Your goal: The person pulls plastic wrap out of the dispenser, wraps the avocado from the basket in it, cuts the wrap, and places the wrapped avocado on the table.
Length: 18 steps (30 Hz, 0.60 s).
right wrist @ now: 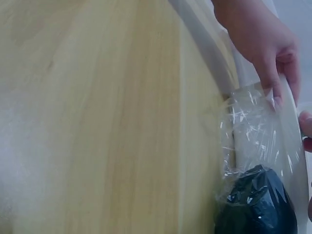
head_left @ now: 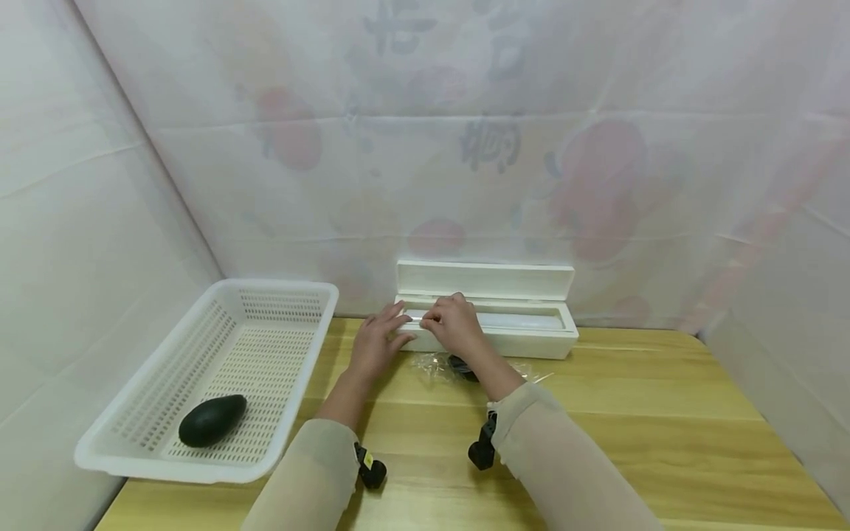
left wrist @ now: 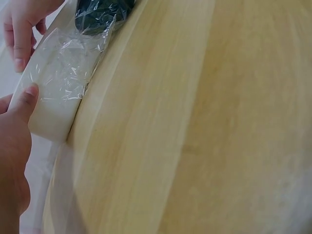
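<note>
A long white box (head_left: 491,343) with its lid up holds a roll of cling film (head_left: 518,321). At the box's left end, my left hand (head_left: 375,343) grips the front wall, the thumb (left wrist: 29,95) on the outer face and the fingers behind the rim. My right hand (head_left: 458,324) is over the box, thumb and forefinger together, pinching the cling film beside the left fingertips. In front of the box lies a dark, rounded fruit (right wrist: 261,204) under crumpled clear film (right wrist: 253,126), partly hidden by my right forearm in the head view.
A white slotted plastic basket (head_left: 312,361) stands at the left with a dark green avocado-shaped fruit (head_left: 212,420) in it. The wooden table (head_left: 651,428) ends at a printed white curtain (head_left: 465,147) behind the box.
</note>
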Tool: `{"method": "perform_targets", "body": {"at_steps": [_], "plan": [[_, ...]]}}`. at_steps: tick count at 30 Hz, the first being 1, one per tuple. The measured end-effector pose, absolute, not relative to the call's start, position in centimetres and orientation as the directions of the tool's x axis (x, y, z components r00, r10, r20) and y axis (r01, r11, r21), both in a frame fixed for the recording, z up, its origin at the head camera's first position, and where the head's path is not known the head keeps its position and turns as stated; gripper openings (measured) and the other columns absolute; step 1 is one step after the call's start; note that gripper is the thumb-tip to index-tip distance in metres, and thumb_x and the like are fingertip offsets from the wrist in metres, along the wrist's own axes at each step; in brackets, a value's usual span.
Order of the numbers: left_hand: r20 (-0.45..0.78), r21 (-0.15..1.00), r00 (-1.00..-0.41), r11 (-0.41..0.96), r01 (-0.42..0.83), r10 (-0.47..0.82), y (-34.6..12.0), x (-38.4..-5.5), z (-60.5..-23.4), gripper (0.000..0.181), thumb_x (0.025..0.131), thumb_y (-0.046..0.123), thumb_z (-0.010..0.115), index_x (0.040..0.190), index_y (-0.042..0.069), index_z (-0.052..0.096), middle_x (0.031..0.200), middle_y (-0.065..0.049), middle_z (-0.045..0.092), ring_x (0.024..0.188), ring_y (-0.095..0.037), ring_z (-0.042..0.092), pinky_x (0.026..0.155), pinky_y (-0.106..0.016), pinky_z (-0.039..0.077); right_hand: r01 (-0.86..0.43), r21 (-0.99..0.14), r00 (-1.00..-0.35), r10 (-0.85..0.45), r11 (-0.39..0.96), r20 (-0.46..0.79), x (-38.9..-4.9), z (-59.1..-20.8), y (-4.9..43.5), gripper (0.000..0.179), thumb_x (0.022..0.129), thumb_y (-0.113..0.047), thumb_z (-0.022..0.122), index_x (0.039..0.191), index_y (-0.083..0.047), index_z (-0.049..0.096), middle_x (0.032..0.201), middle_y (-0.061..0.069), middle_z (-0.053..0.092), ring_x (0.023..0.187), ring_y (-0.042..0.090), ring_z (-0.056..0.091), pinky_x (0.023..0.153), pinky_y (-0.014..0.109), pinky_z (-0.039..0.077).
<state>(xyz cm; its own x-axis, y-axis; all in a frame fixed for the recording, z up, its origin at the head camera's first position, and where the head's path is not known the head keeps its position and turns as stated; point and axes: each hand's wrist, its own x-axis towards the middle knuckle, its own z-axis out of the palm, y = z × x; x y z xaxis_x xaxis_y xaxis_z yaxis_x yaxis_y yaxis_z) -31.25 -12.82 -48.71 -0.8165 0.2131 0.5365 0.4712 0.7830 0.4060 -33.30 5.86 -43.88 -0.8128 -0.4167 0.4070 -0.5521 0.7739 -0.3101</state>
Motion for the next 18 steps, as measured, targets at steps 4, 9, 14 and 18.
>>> {"method": "perform_targets", "body": {"at_steps": [4, 9, 14, 18], "plan": [[0.526, 0.414, -0.825, 0.784, 0.463, 0.209, -12.69, -31.27, -48.73, 0.042, 0.084, 0.037, 0.066, 0.120, 0.015, 0.064, 0.145, -0.001, 0.044, 0.134, -0.024, 0.040, 0.105, -0.054, 0.033, -0.533, -0.336, -0.829, -0.399, 0.776, 0.392, -33.18, -43.95, 5.54, 0.013, 0.088, -0.033, 0.066, 0.088, -0.023, 0.074, 0.085, -0.011, 0.062, 0.093, 0.019, 0.049, 0.080, 0.041, 0.041], [0.516, 0.413, -0.833, 0.794, 0.446, 0.199, -12.54, -31.29, -48.87, 0.044, 0.084, 0.039, 0.064, 0.122, 0.017, 0.063, 0.146, 0.001, 0.042, 0.134, -0.022, 0.039, 0.107, -0.053, 0.032, -0.516, -0.370, -0.836, -0.361, 0.772, 0.412, -33.04, -44.26, 5.06, 0.016, 0.087, -0.036, 0.066, 0.087, -0.024, 0.075, 0.081, -0.010, 0.060, 0.094, 0.019, 0.049, 0.079, 0.039, 0.039], [0.555, 0.378, -0.805, 0.798, 0.469, 0.209, -12.49, -31.19, -48.89, 0.042, 0.084, 0.038, 0.066, 0.120, 0.016, 0.064, 0.144, 0.000, 0.045, 0.132, -0.022, 0.042, 0.104, -0.053, 0.035, -0.482, -0.378, -0.850, -0.318, 0.790, 0.420, -32.76, -44.35, 5.11, 0.014, 0.086, -0.035, 0.067, 0.084, -0.024, 0.075, 0.083, -0.011, 0.061, 0.097, 0.019, 0.048, 0.081, 0.040, 0.037], [0.565, 0.355, -0.795, 0.805, 0.475, 0.220, -12.43, -31.05, -48.61, 0.042, 0.084, 0.039, 0.066, 0.119, 0.017, 0.065, 0.143, 0.000, 0.046, 0.132, -0.020, 0.042, 0.104, -0.053, 0.036, -0.484, -0.362, -0.848, -0.323, 0.797, 0.421, -32.62, -44.07, 5.57, 0.012, 0.085, -0.036, 0.068, 0.084, -0.025, 0.075, 0.086, -0.012, 0.063, 0.097, 0.017, 0.047, 0.081, 0.039, 0.035]]}}
